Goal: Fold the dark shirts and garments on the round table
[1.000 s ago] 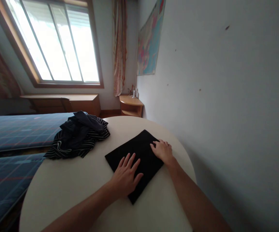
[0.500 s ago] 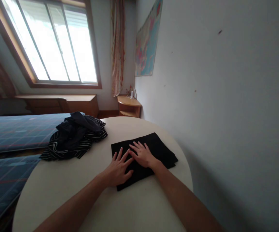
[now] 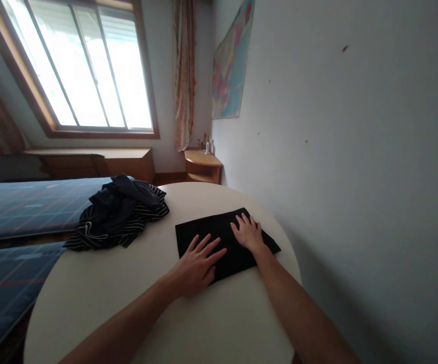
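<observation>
A folded black garment (image 3: 207, 227) lies flat on the round cream table (image 3: 135, 303); its exact kind does not show. My left hand (image 3: 198, 263) rests on its near left part, fingers spread and palm down. Farther right, my right hand (image 3: 248, 232) lies on the garment's far right part, also flat with the fingers apart. Neither hand grips the cloth. Both hands cover parts of the garment, including its near left corner.
A crumpled heap of dark and striped clothes (image 3: 124, 212) sits at the table's left edge. Blue plaid mattresses (image 3: 25, 207) flank the table on the left. A white wall (image 3: 355, 177) stands close on the right. A corner shelf (image 3: 204, 159) is behind.
My right hand has slid right across the garment, away from my left hand. My left hand has shifted slightly right and nearer. The garment's right edge looks more even.
</observation>
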Demonstrator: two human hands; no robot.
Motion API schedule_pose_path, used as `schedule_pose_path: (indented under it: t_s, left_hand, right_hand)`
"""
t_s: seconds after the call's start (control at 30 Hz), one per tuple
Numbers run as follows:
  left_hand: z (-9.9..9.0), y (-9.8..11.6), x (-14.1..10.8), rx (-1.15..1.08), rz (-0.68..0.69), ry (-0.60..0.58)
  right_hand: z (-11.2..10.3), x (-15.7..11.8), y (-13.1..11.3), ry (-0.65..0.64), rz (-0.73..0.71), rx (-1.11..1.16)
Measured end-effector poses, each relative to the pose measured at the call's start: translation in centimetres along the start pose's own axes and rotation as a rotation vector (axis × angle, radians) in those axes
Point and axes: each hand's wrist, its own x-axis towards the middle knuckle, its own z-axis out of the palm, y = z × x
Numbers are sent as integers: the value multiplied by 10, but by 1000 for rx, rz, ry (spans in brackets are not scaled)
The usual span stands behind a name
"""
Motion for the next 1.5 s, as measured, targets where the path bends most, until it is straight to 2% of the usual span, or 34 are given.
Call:
schedule_pose_path:
  t_s: [0.07, 0.17, 0.23, 0.3, 0.37, 0.47, 0.6, 0.7, 0.77, 0.87, 0.97, 1.13, 1.23, 1.37, 1.43, 1.5]
  left_hand:
    - [2, 8, 0, -46, 104, -43]
    - [3, 13, 0, -80, 165, -105]
    - [1, 13, 0, -89, 176, -131]
    - [-2, 13, 0, -96, 187, -141]
    - [-7, 15, -1, -108, 200, -125]
    - [-14, 19, -3, -158, 228, -64]
    - [-16, 11, -1, -220, 209, 54]
    - [-6, -15, 4, -159, 43, 212]
    - [4, -35, 7, -92, -147, 277]
    - [17, -59, 9, -41, -361, 199]
    - [22, -68, 7, -7, -415, 126]
    - [20, -66, 5, 33, -477, 133]
    - [15, -58, 6, 50, -462, 172]
    - [10, -32, 7, 13, -290, 231]
    - [9, -15, 8, -37, -182, 178]
    - [10, -3, 8, -78, -91, 73]
  right_hand:
    - [-2, 0, -1, 12, -11, 16]
    - [-8, -5, -5, 70, -73, 32]
    - [-12, -11, -13, 103, -210, 53]
    - [-14, -19, -24, 69, -394, 100]
    - [-15, -27, -36, -37, -544, 149]
    - [-15, -35, -44, -170, -637, 184]
    - [-16, -33, -39, -180, -663, 222]
    - [-17, -30, -34, -174, -653, 226]
    - [-17, -29, -33, -166, -629, 209]
    - [-17, -27, -31, -145, -532, 163]
    - [-19, -23, -23, -144, -383, 111]
    - [-19, -12, -3, -108, -216, 84]
    - [-17, -5, 9, -21, -78, 78]
    - [-15, 1, 17, 36, 45, 93]
    - [-14, 3, 18, 35, 48, 100]
    - [-15, 3, 19, 43, 45, 99]
